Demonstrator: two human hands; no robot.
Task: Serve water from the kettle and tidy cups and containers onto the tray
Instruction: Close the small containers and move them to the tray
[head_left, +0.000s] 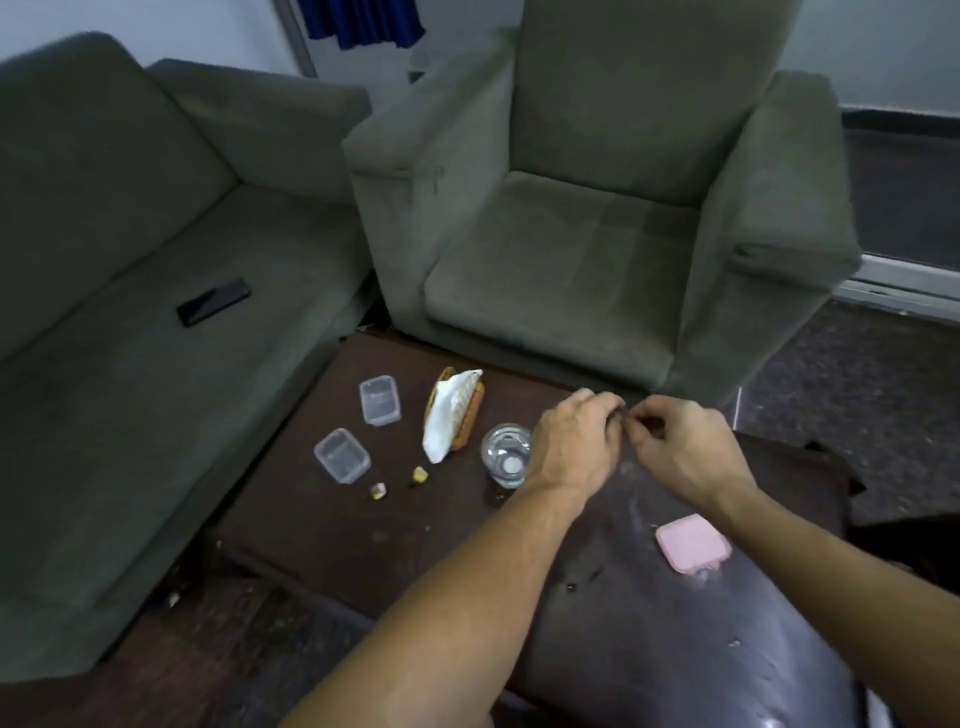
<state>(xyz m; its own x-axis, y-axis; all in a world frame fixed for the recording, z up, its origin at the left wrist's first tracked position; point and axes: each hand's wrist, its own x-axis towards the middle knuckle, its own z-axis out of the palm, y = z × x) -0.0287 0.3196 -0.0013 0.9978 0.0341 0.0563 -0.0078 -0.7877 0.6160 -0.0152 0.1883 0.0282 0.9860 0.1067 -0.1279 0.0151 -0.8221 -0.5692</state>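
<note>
Currently the glass (506, 456) stands upright on the table (363, 545), with water in it, just left of the left hand (576, 447) and nearer than its knuckles; the wrist appears to overlap its right rim. Both hands hover together over the far edge of the table. The left hand's fingers are curled, the right hand (685, 449) has its fingers curled too, and the tips of the two hands meet between them. Whether they pinch something small there I cannot tell.

For the glass, the left hand is clearly the closer: it lies to that hand's left and a little nearer, so a short pull back and sideways should reach it.

Further left lie two clear containers, well apart from either hand: the far container (380, 400) with its long axis running near to far, the near container (342, 455) turned slantwise. A pink lid (693, 543) lies near and to the right, beside the right forearm. Between glass and containers stands a napkin holder (456, 415), with two small sweets (420, 474) in front of it. Neither kettle nor tray is in view. Beyond the table are an armchair (561, 260) and, left, a sofa (104, 364) with a phone (214, 301) on its seat.
</note>
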